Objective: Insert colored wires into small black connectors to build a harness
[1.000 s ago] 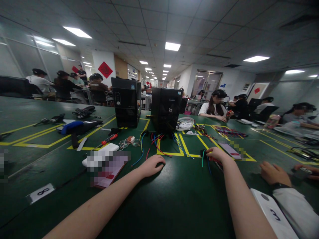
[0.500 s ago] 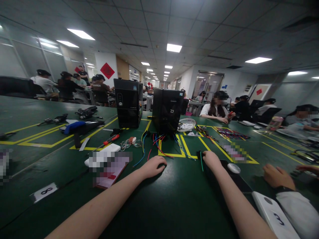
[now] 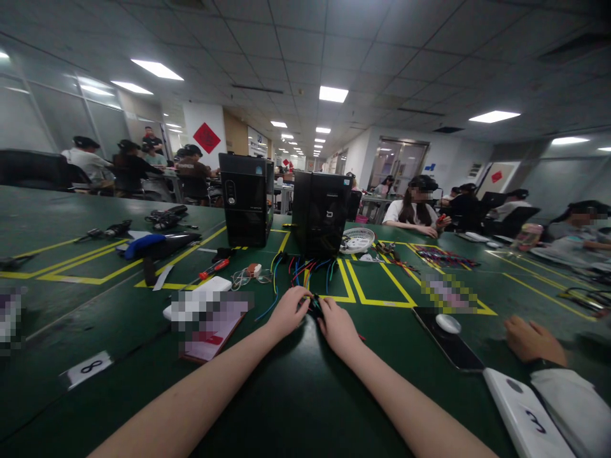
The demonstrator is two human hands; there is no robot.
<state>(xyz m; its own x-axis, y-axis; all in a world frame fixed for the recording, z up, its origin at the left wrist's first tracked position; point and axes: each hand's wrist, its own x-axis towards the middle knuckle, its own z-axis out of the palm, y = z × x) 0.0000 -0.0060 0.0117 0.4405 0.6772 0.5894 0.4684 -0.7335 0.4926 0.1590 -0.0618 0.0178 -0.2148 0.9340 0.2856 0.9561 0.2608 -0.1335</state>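
My left hand (image 3: 289, 310) and my right hand (image 3: 338, 323) meet over the green table in front of the computer towers. Between their fingertips is a small black piece with green wire (image 3: 316, 306), partly covered by the fingers. Both hands are closed at it. Just beyond lie red, blue and yellow wires (image 3: 309, 270), spread in front of the right-hand black tower (image 3: 319, 213). A blue and yellow wire pair (image 3: 275, 283) runs along the table left of my left hand.
Another black tower (image 3: 245, 203) stands at left. Around are a red screwdriver (image 3: 214, 268), glasses (image 3: 241, 277), a white power bank (image 3: 200, 296), a white basket (image 3: 357, 240), a phone (image 3: 449, 343) and a white box marked 3 (image 3: 527, 410). A co-worker's hand (image 3: 534, 339) rests at right.
My right hand has moved left from beside the phone, bringing the black piece with green wire to my left hand. My left hand has shifted slightly up to meet it.
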